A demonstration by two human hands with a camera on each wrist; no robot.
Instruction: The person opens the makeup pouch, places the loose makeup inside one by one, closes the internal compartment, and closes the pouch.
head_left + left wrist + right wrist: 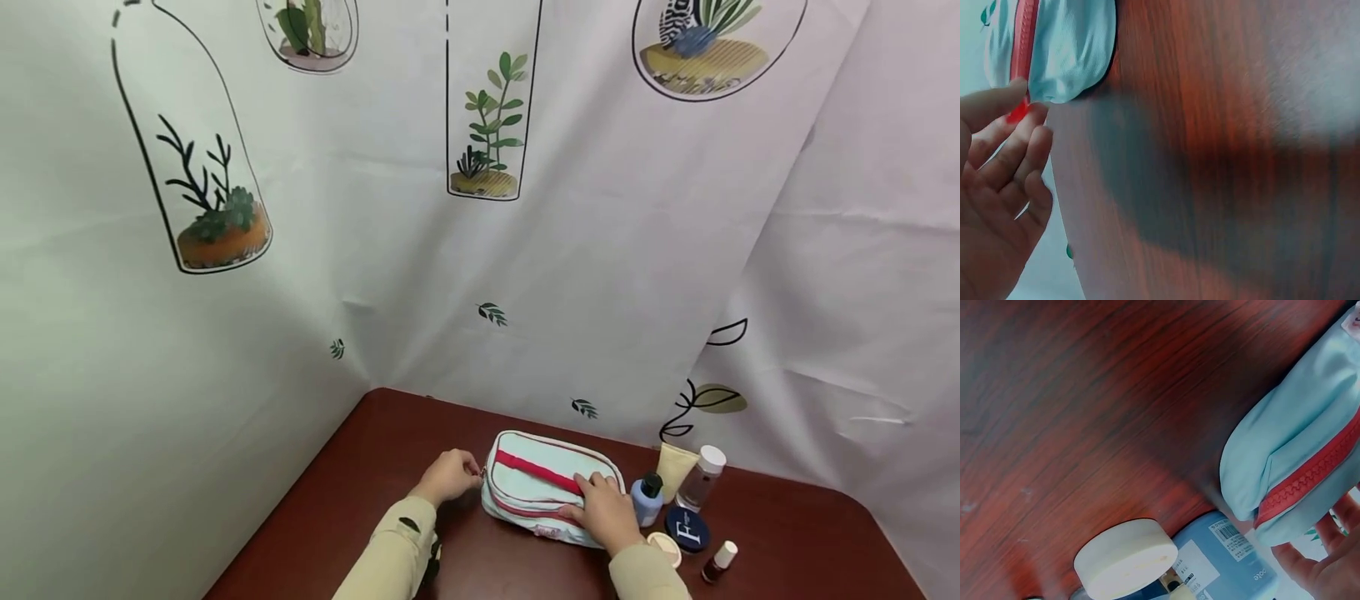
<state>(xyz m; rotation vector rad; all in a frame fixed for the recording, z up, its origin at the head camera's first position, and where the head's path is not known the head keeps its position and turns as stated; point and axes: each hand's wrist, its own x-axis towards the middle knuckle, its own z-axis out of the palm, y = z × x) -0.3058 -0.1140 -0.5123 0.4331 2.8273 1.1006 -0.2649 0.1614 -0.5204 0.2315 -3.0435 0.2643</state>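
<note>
A light blue zip pouch [540, 482] with white-and-red piping and a red strap lies on the table. At its left end my left hand [450, 477] pinches the red zipper pull [1017, 114] between thumb and fingertips. The red zipper [1310, 478] runs along the pouch's side, its teeth meshed where they show near the right end. My right hand [609, 510] holds that right end, fingers over the top and thumb towards the front. In the right wrist view, part of the right hand [1335, 556] is cut off by the frame.
Right of the pouch stand a blue bottle [647, 500], a cream tube [675, 471] and a clear white-capped bottle [702, 479]. A dark blue round case [687, 530], a pale round compact [664, 550] and a nail polish bottle [720, 562] are nearer. A printed cloth backs the table [795, 550].
</note>
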